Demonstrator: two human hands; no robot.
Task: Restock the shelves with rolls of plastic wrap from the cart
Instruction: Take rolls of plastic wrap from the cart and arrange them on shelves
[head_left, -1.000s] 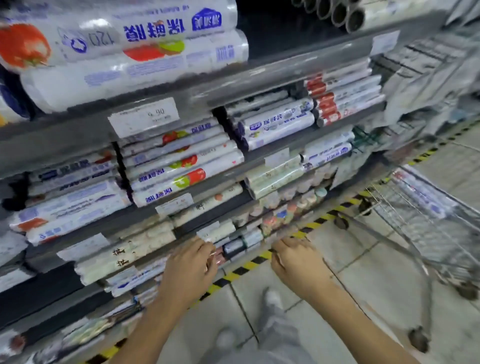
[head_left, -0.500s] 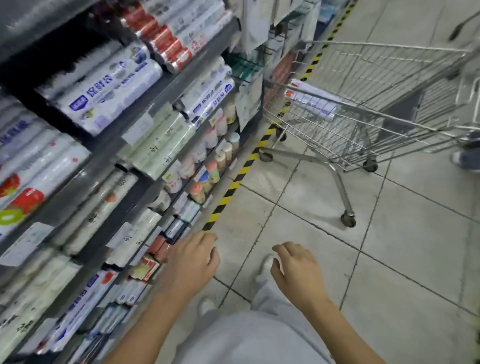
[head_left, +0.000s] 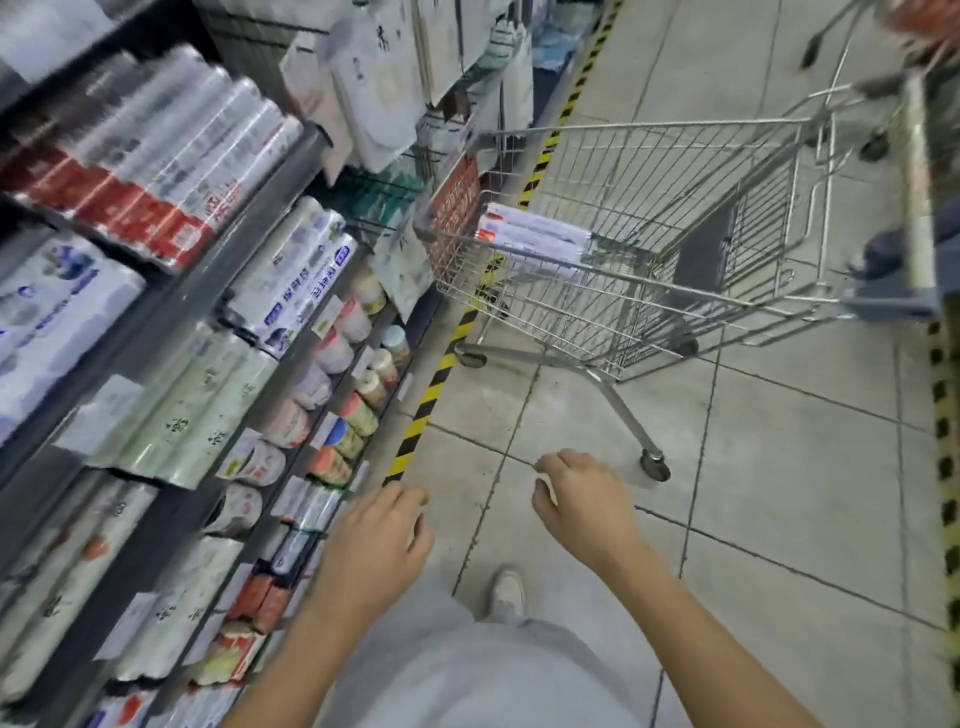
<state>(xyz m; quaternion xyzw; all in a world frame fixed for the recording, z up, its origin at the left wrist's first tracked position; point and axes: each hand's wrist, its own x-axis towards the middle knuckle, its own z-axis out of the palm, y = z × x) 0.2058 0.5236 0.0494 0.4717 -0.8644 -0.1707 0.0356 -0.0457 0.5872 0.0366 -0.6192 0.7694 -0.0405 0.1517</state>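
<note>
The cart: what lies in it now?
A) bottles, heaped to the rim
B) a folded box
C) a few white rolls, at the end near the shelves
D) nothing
C: a few white rolls lie in the cart, at its end near the shelves.

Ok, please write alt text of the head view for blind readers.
The left hand and right hand, both empty, hover over a tiled floor. Shelves of plastic wrap at left, a wire cart with some rolls ahead.
</note>
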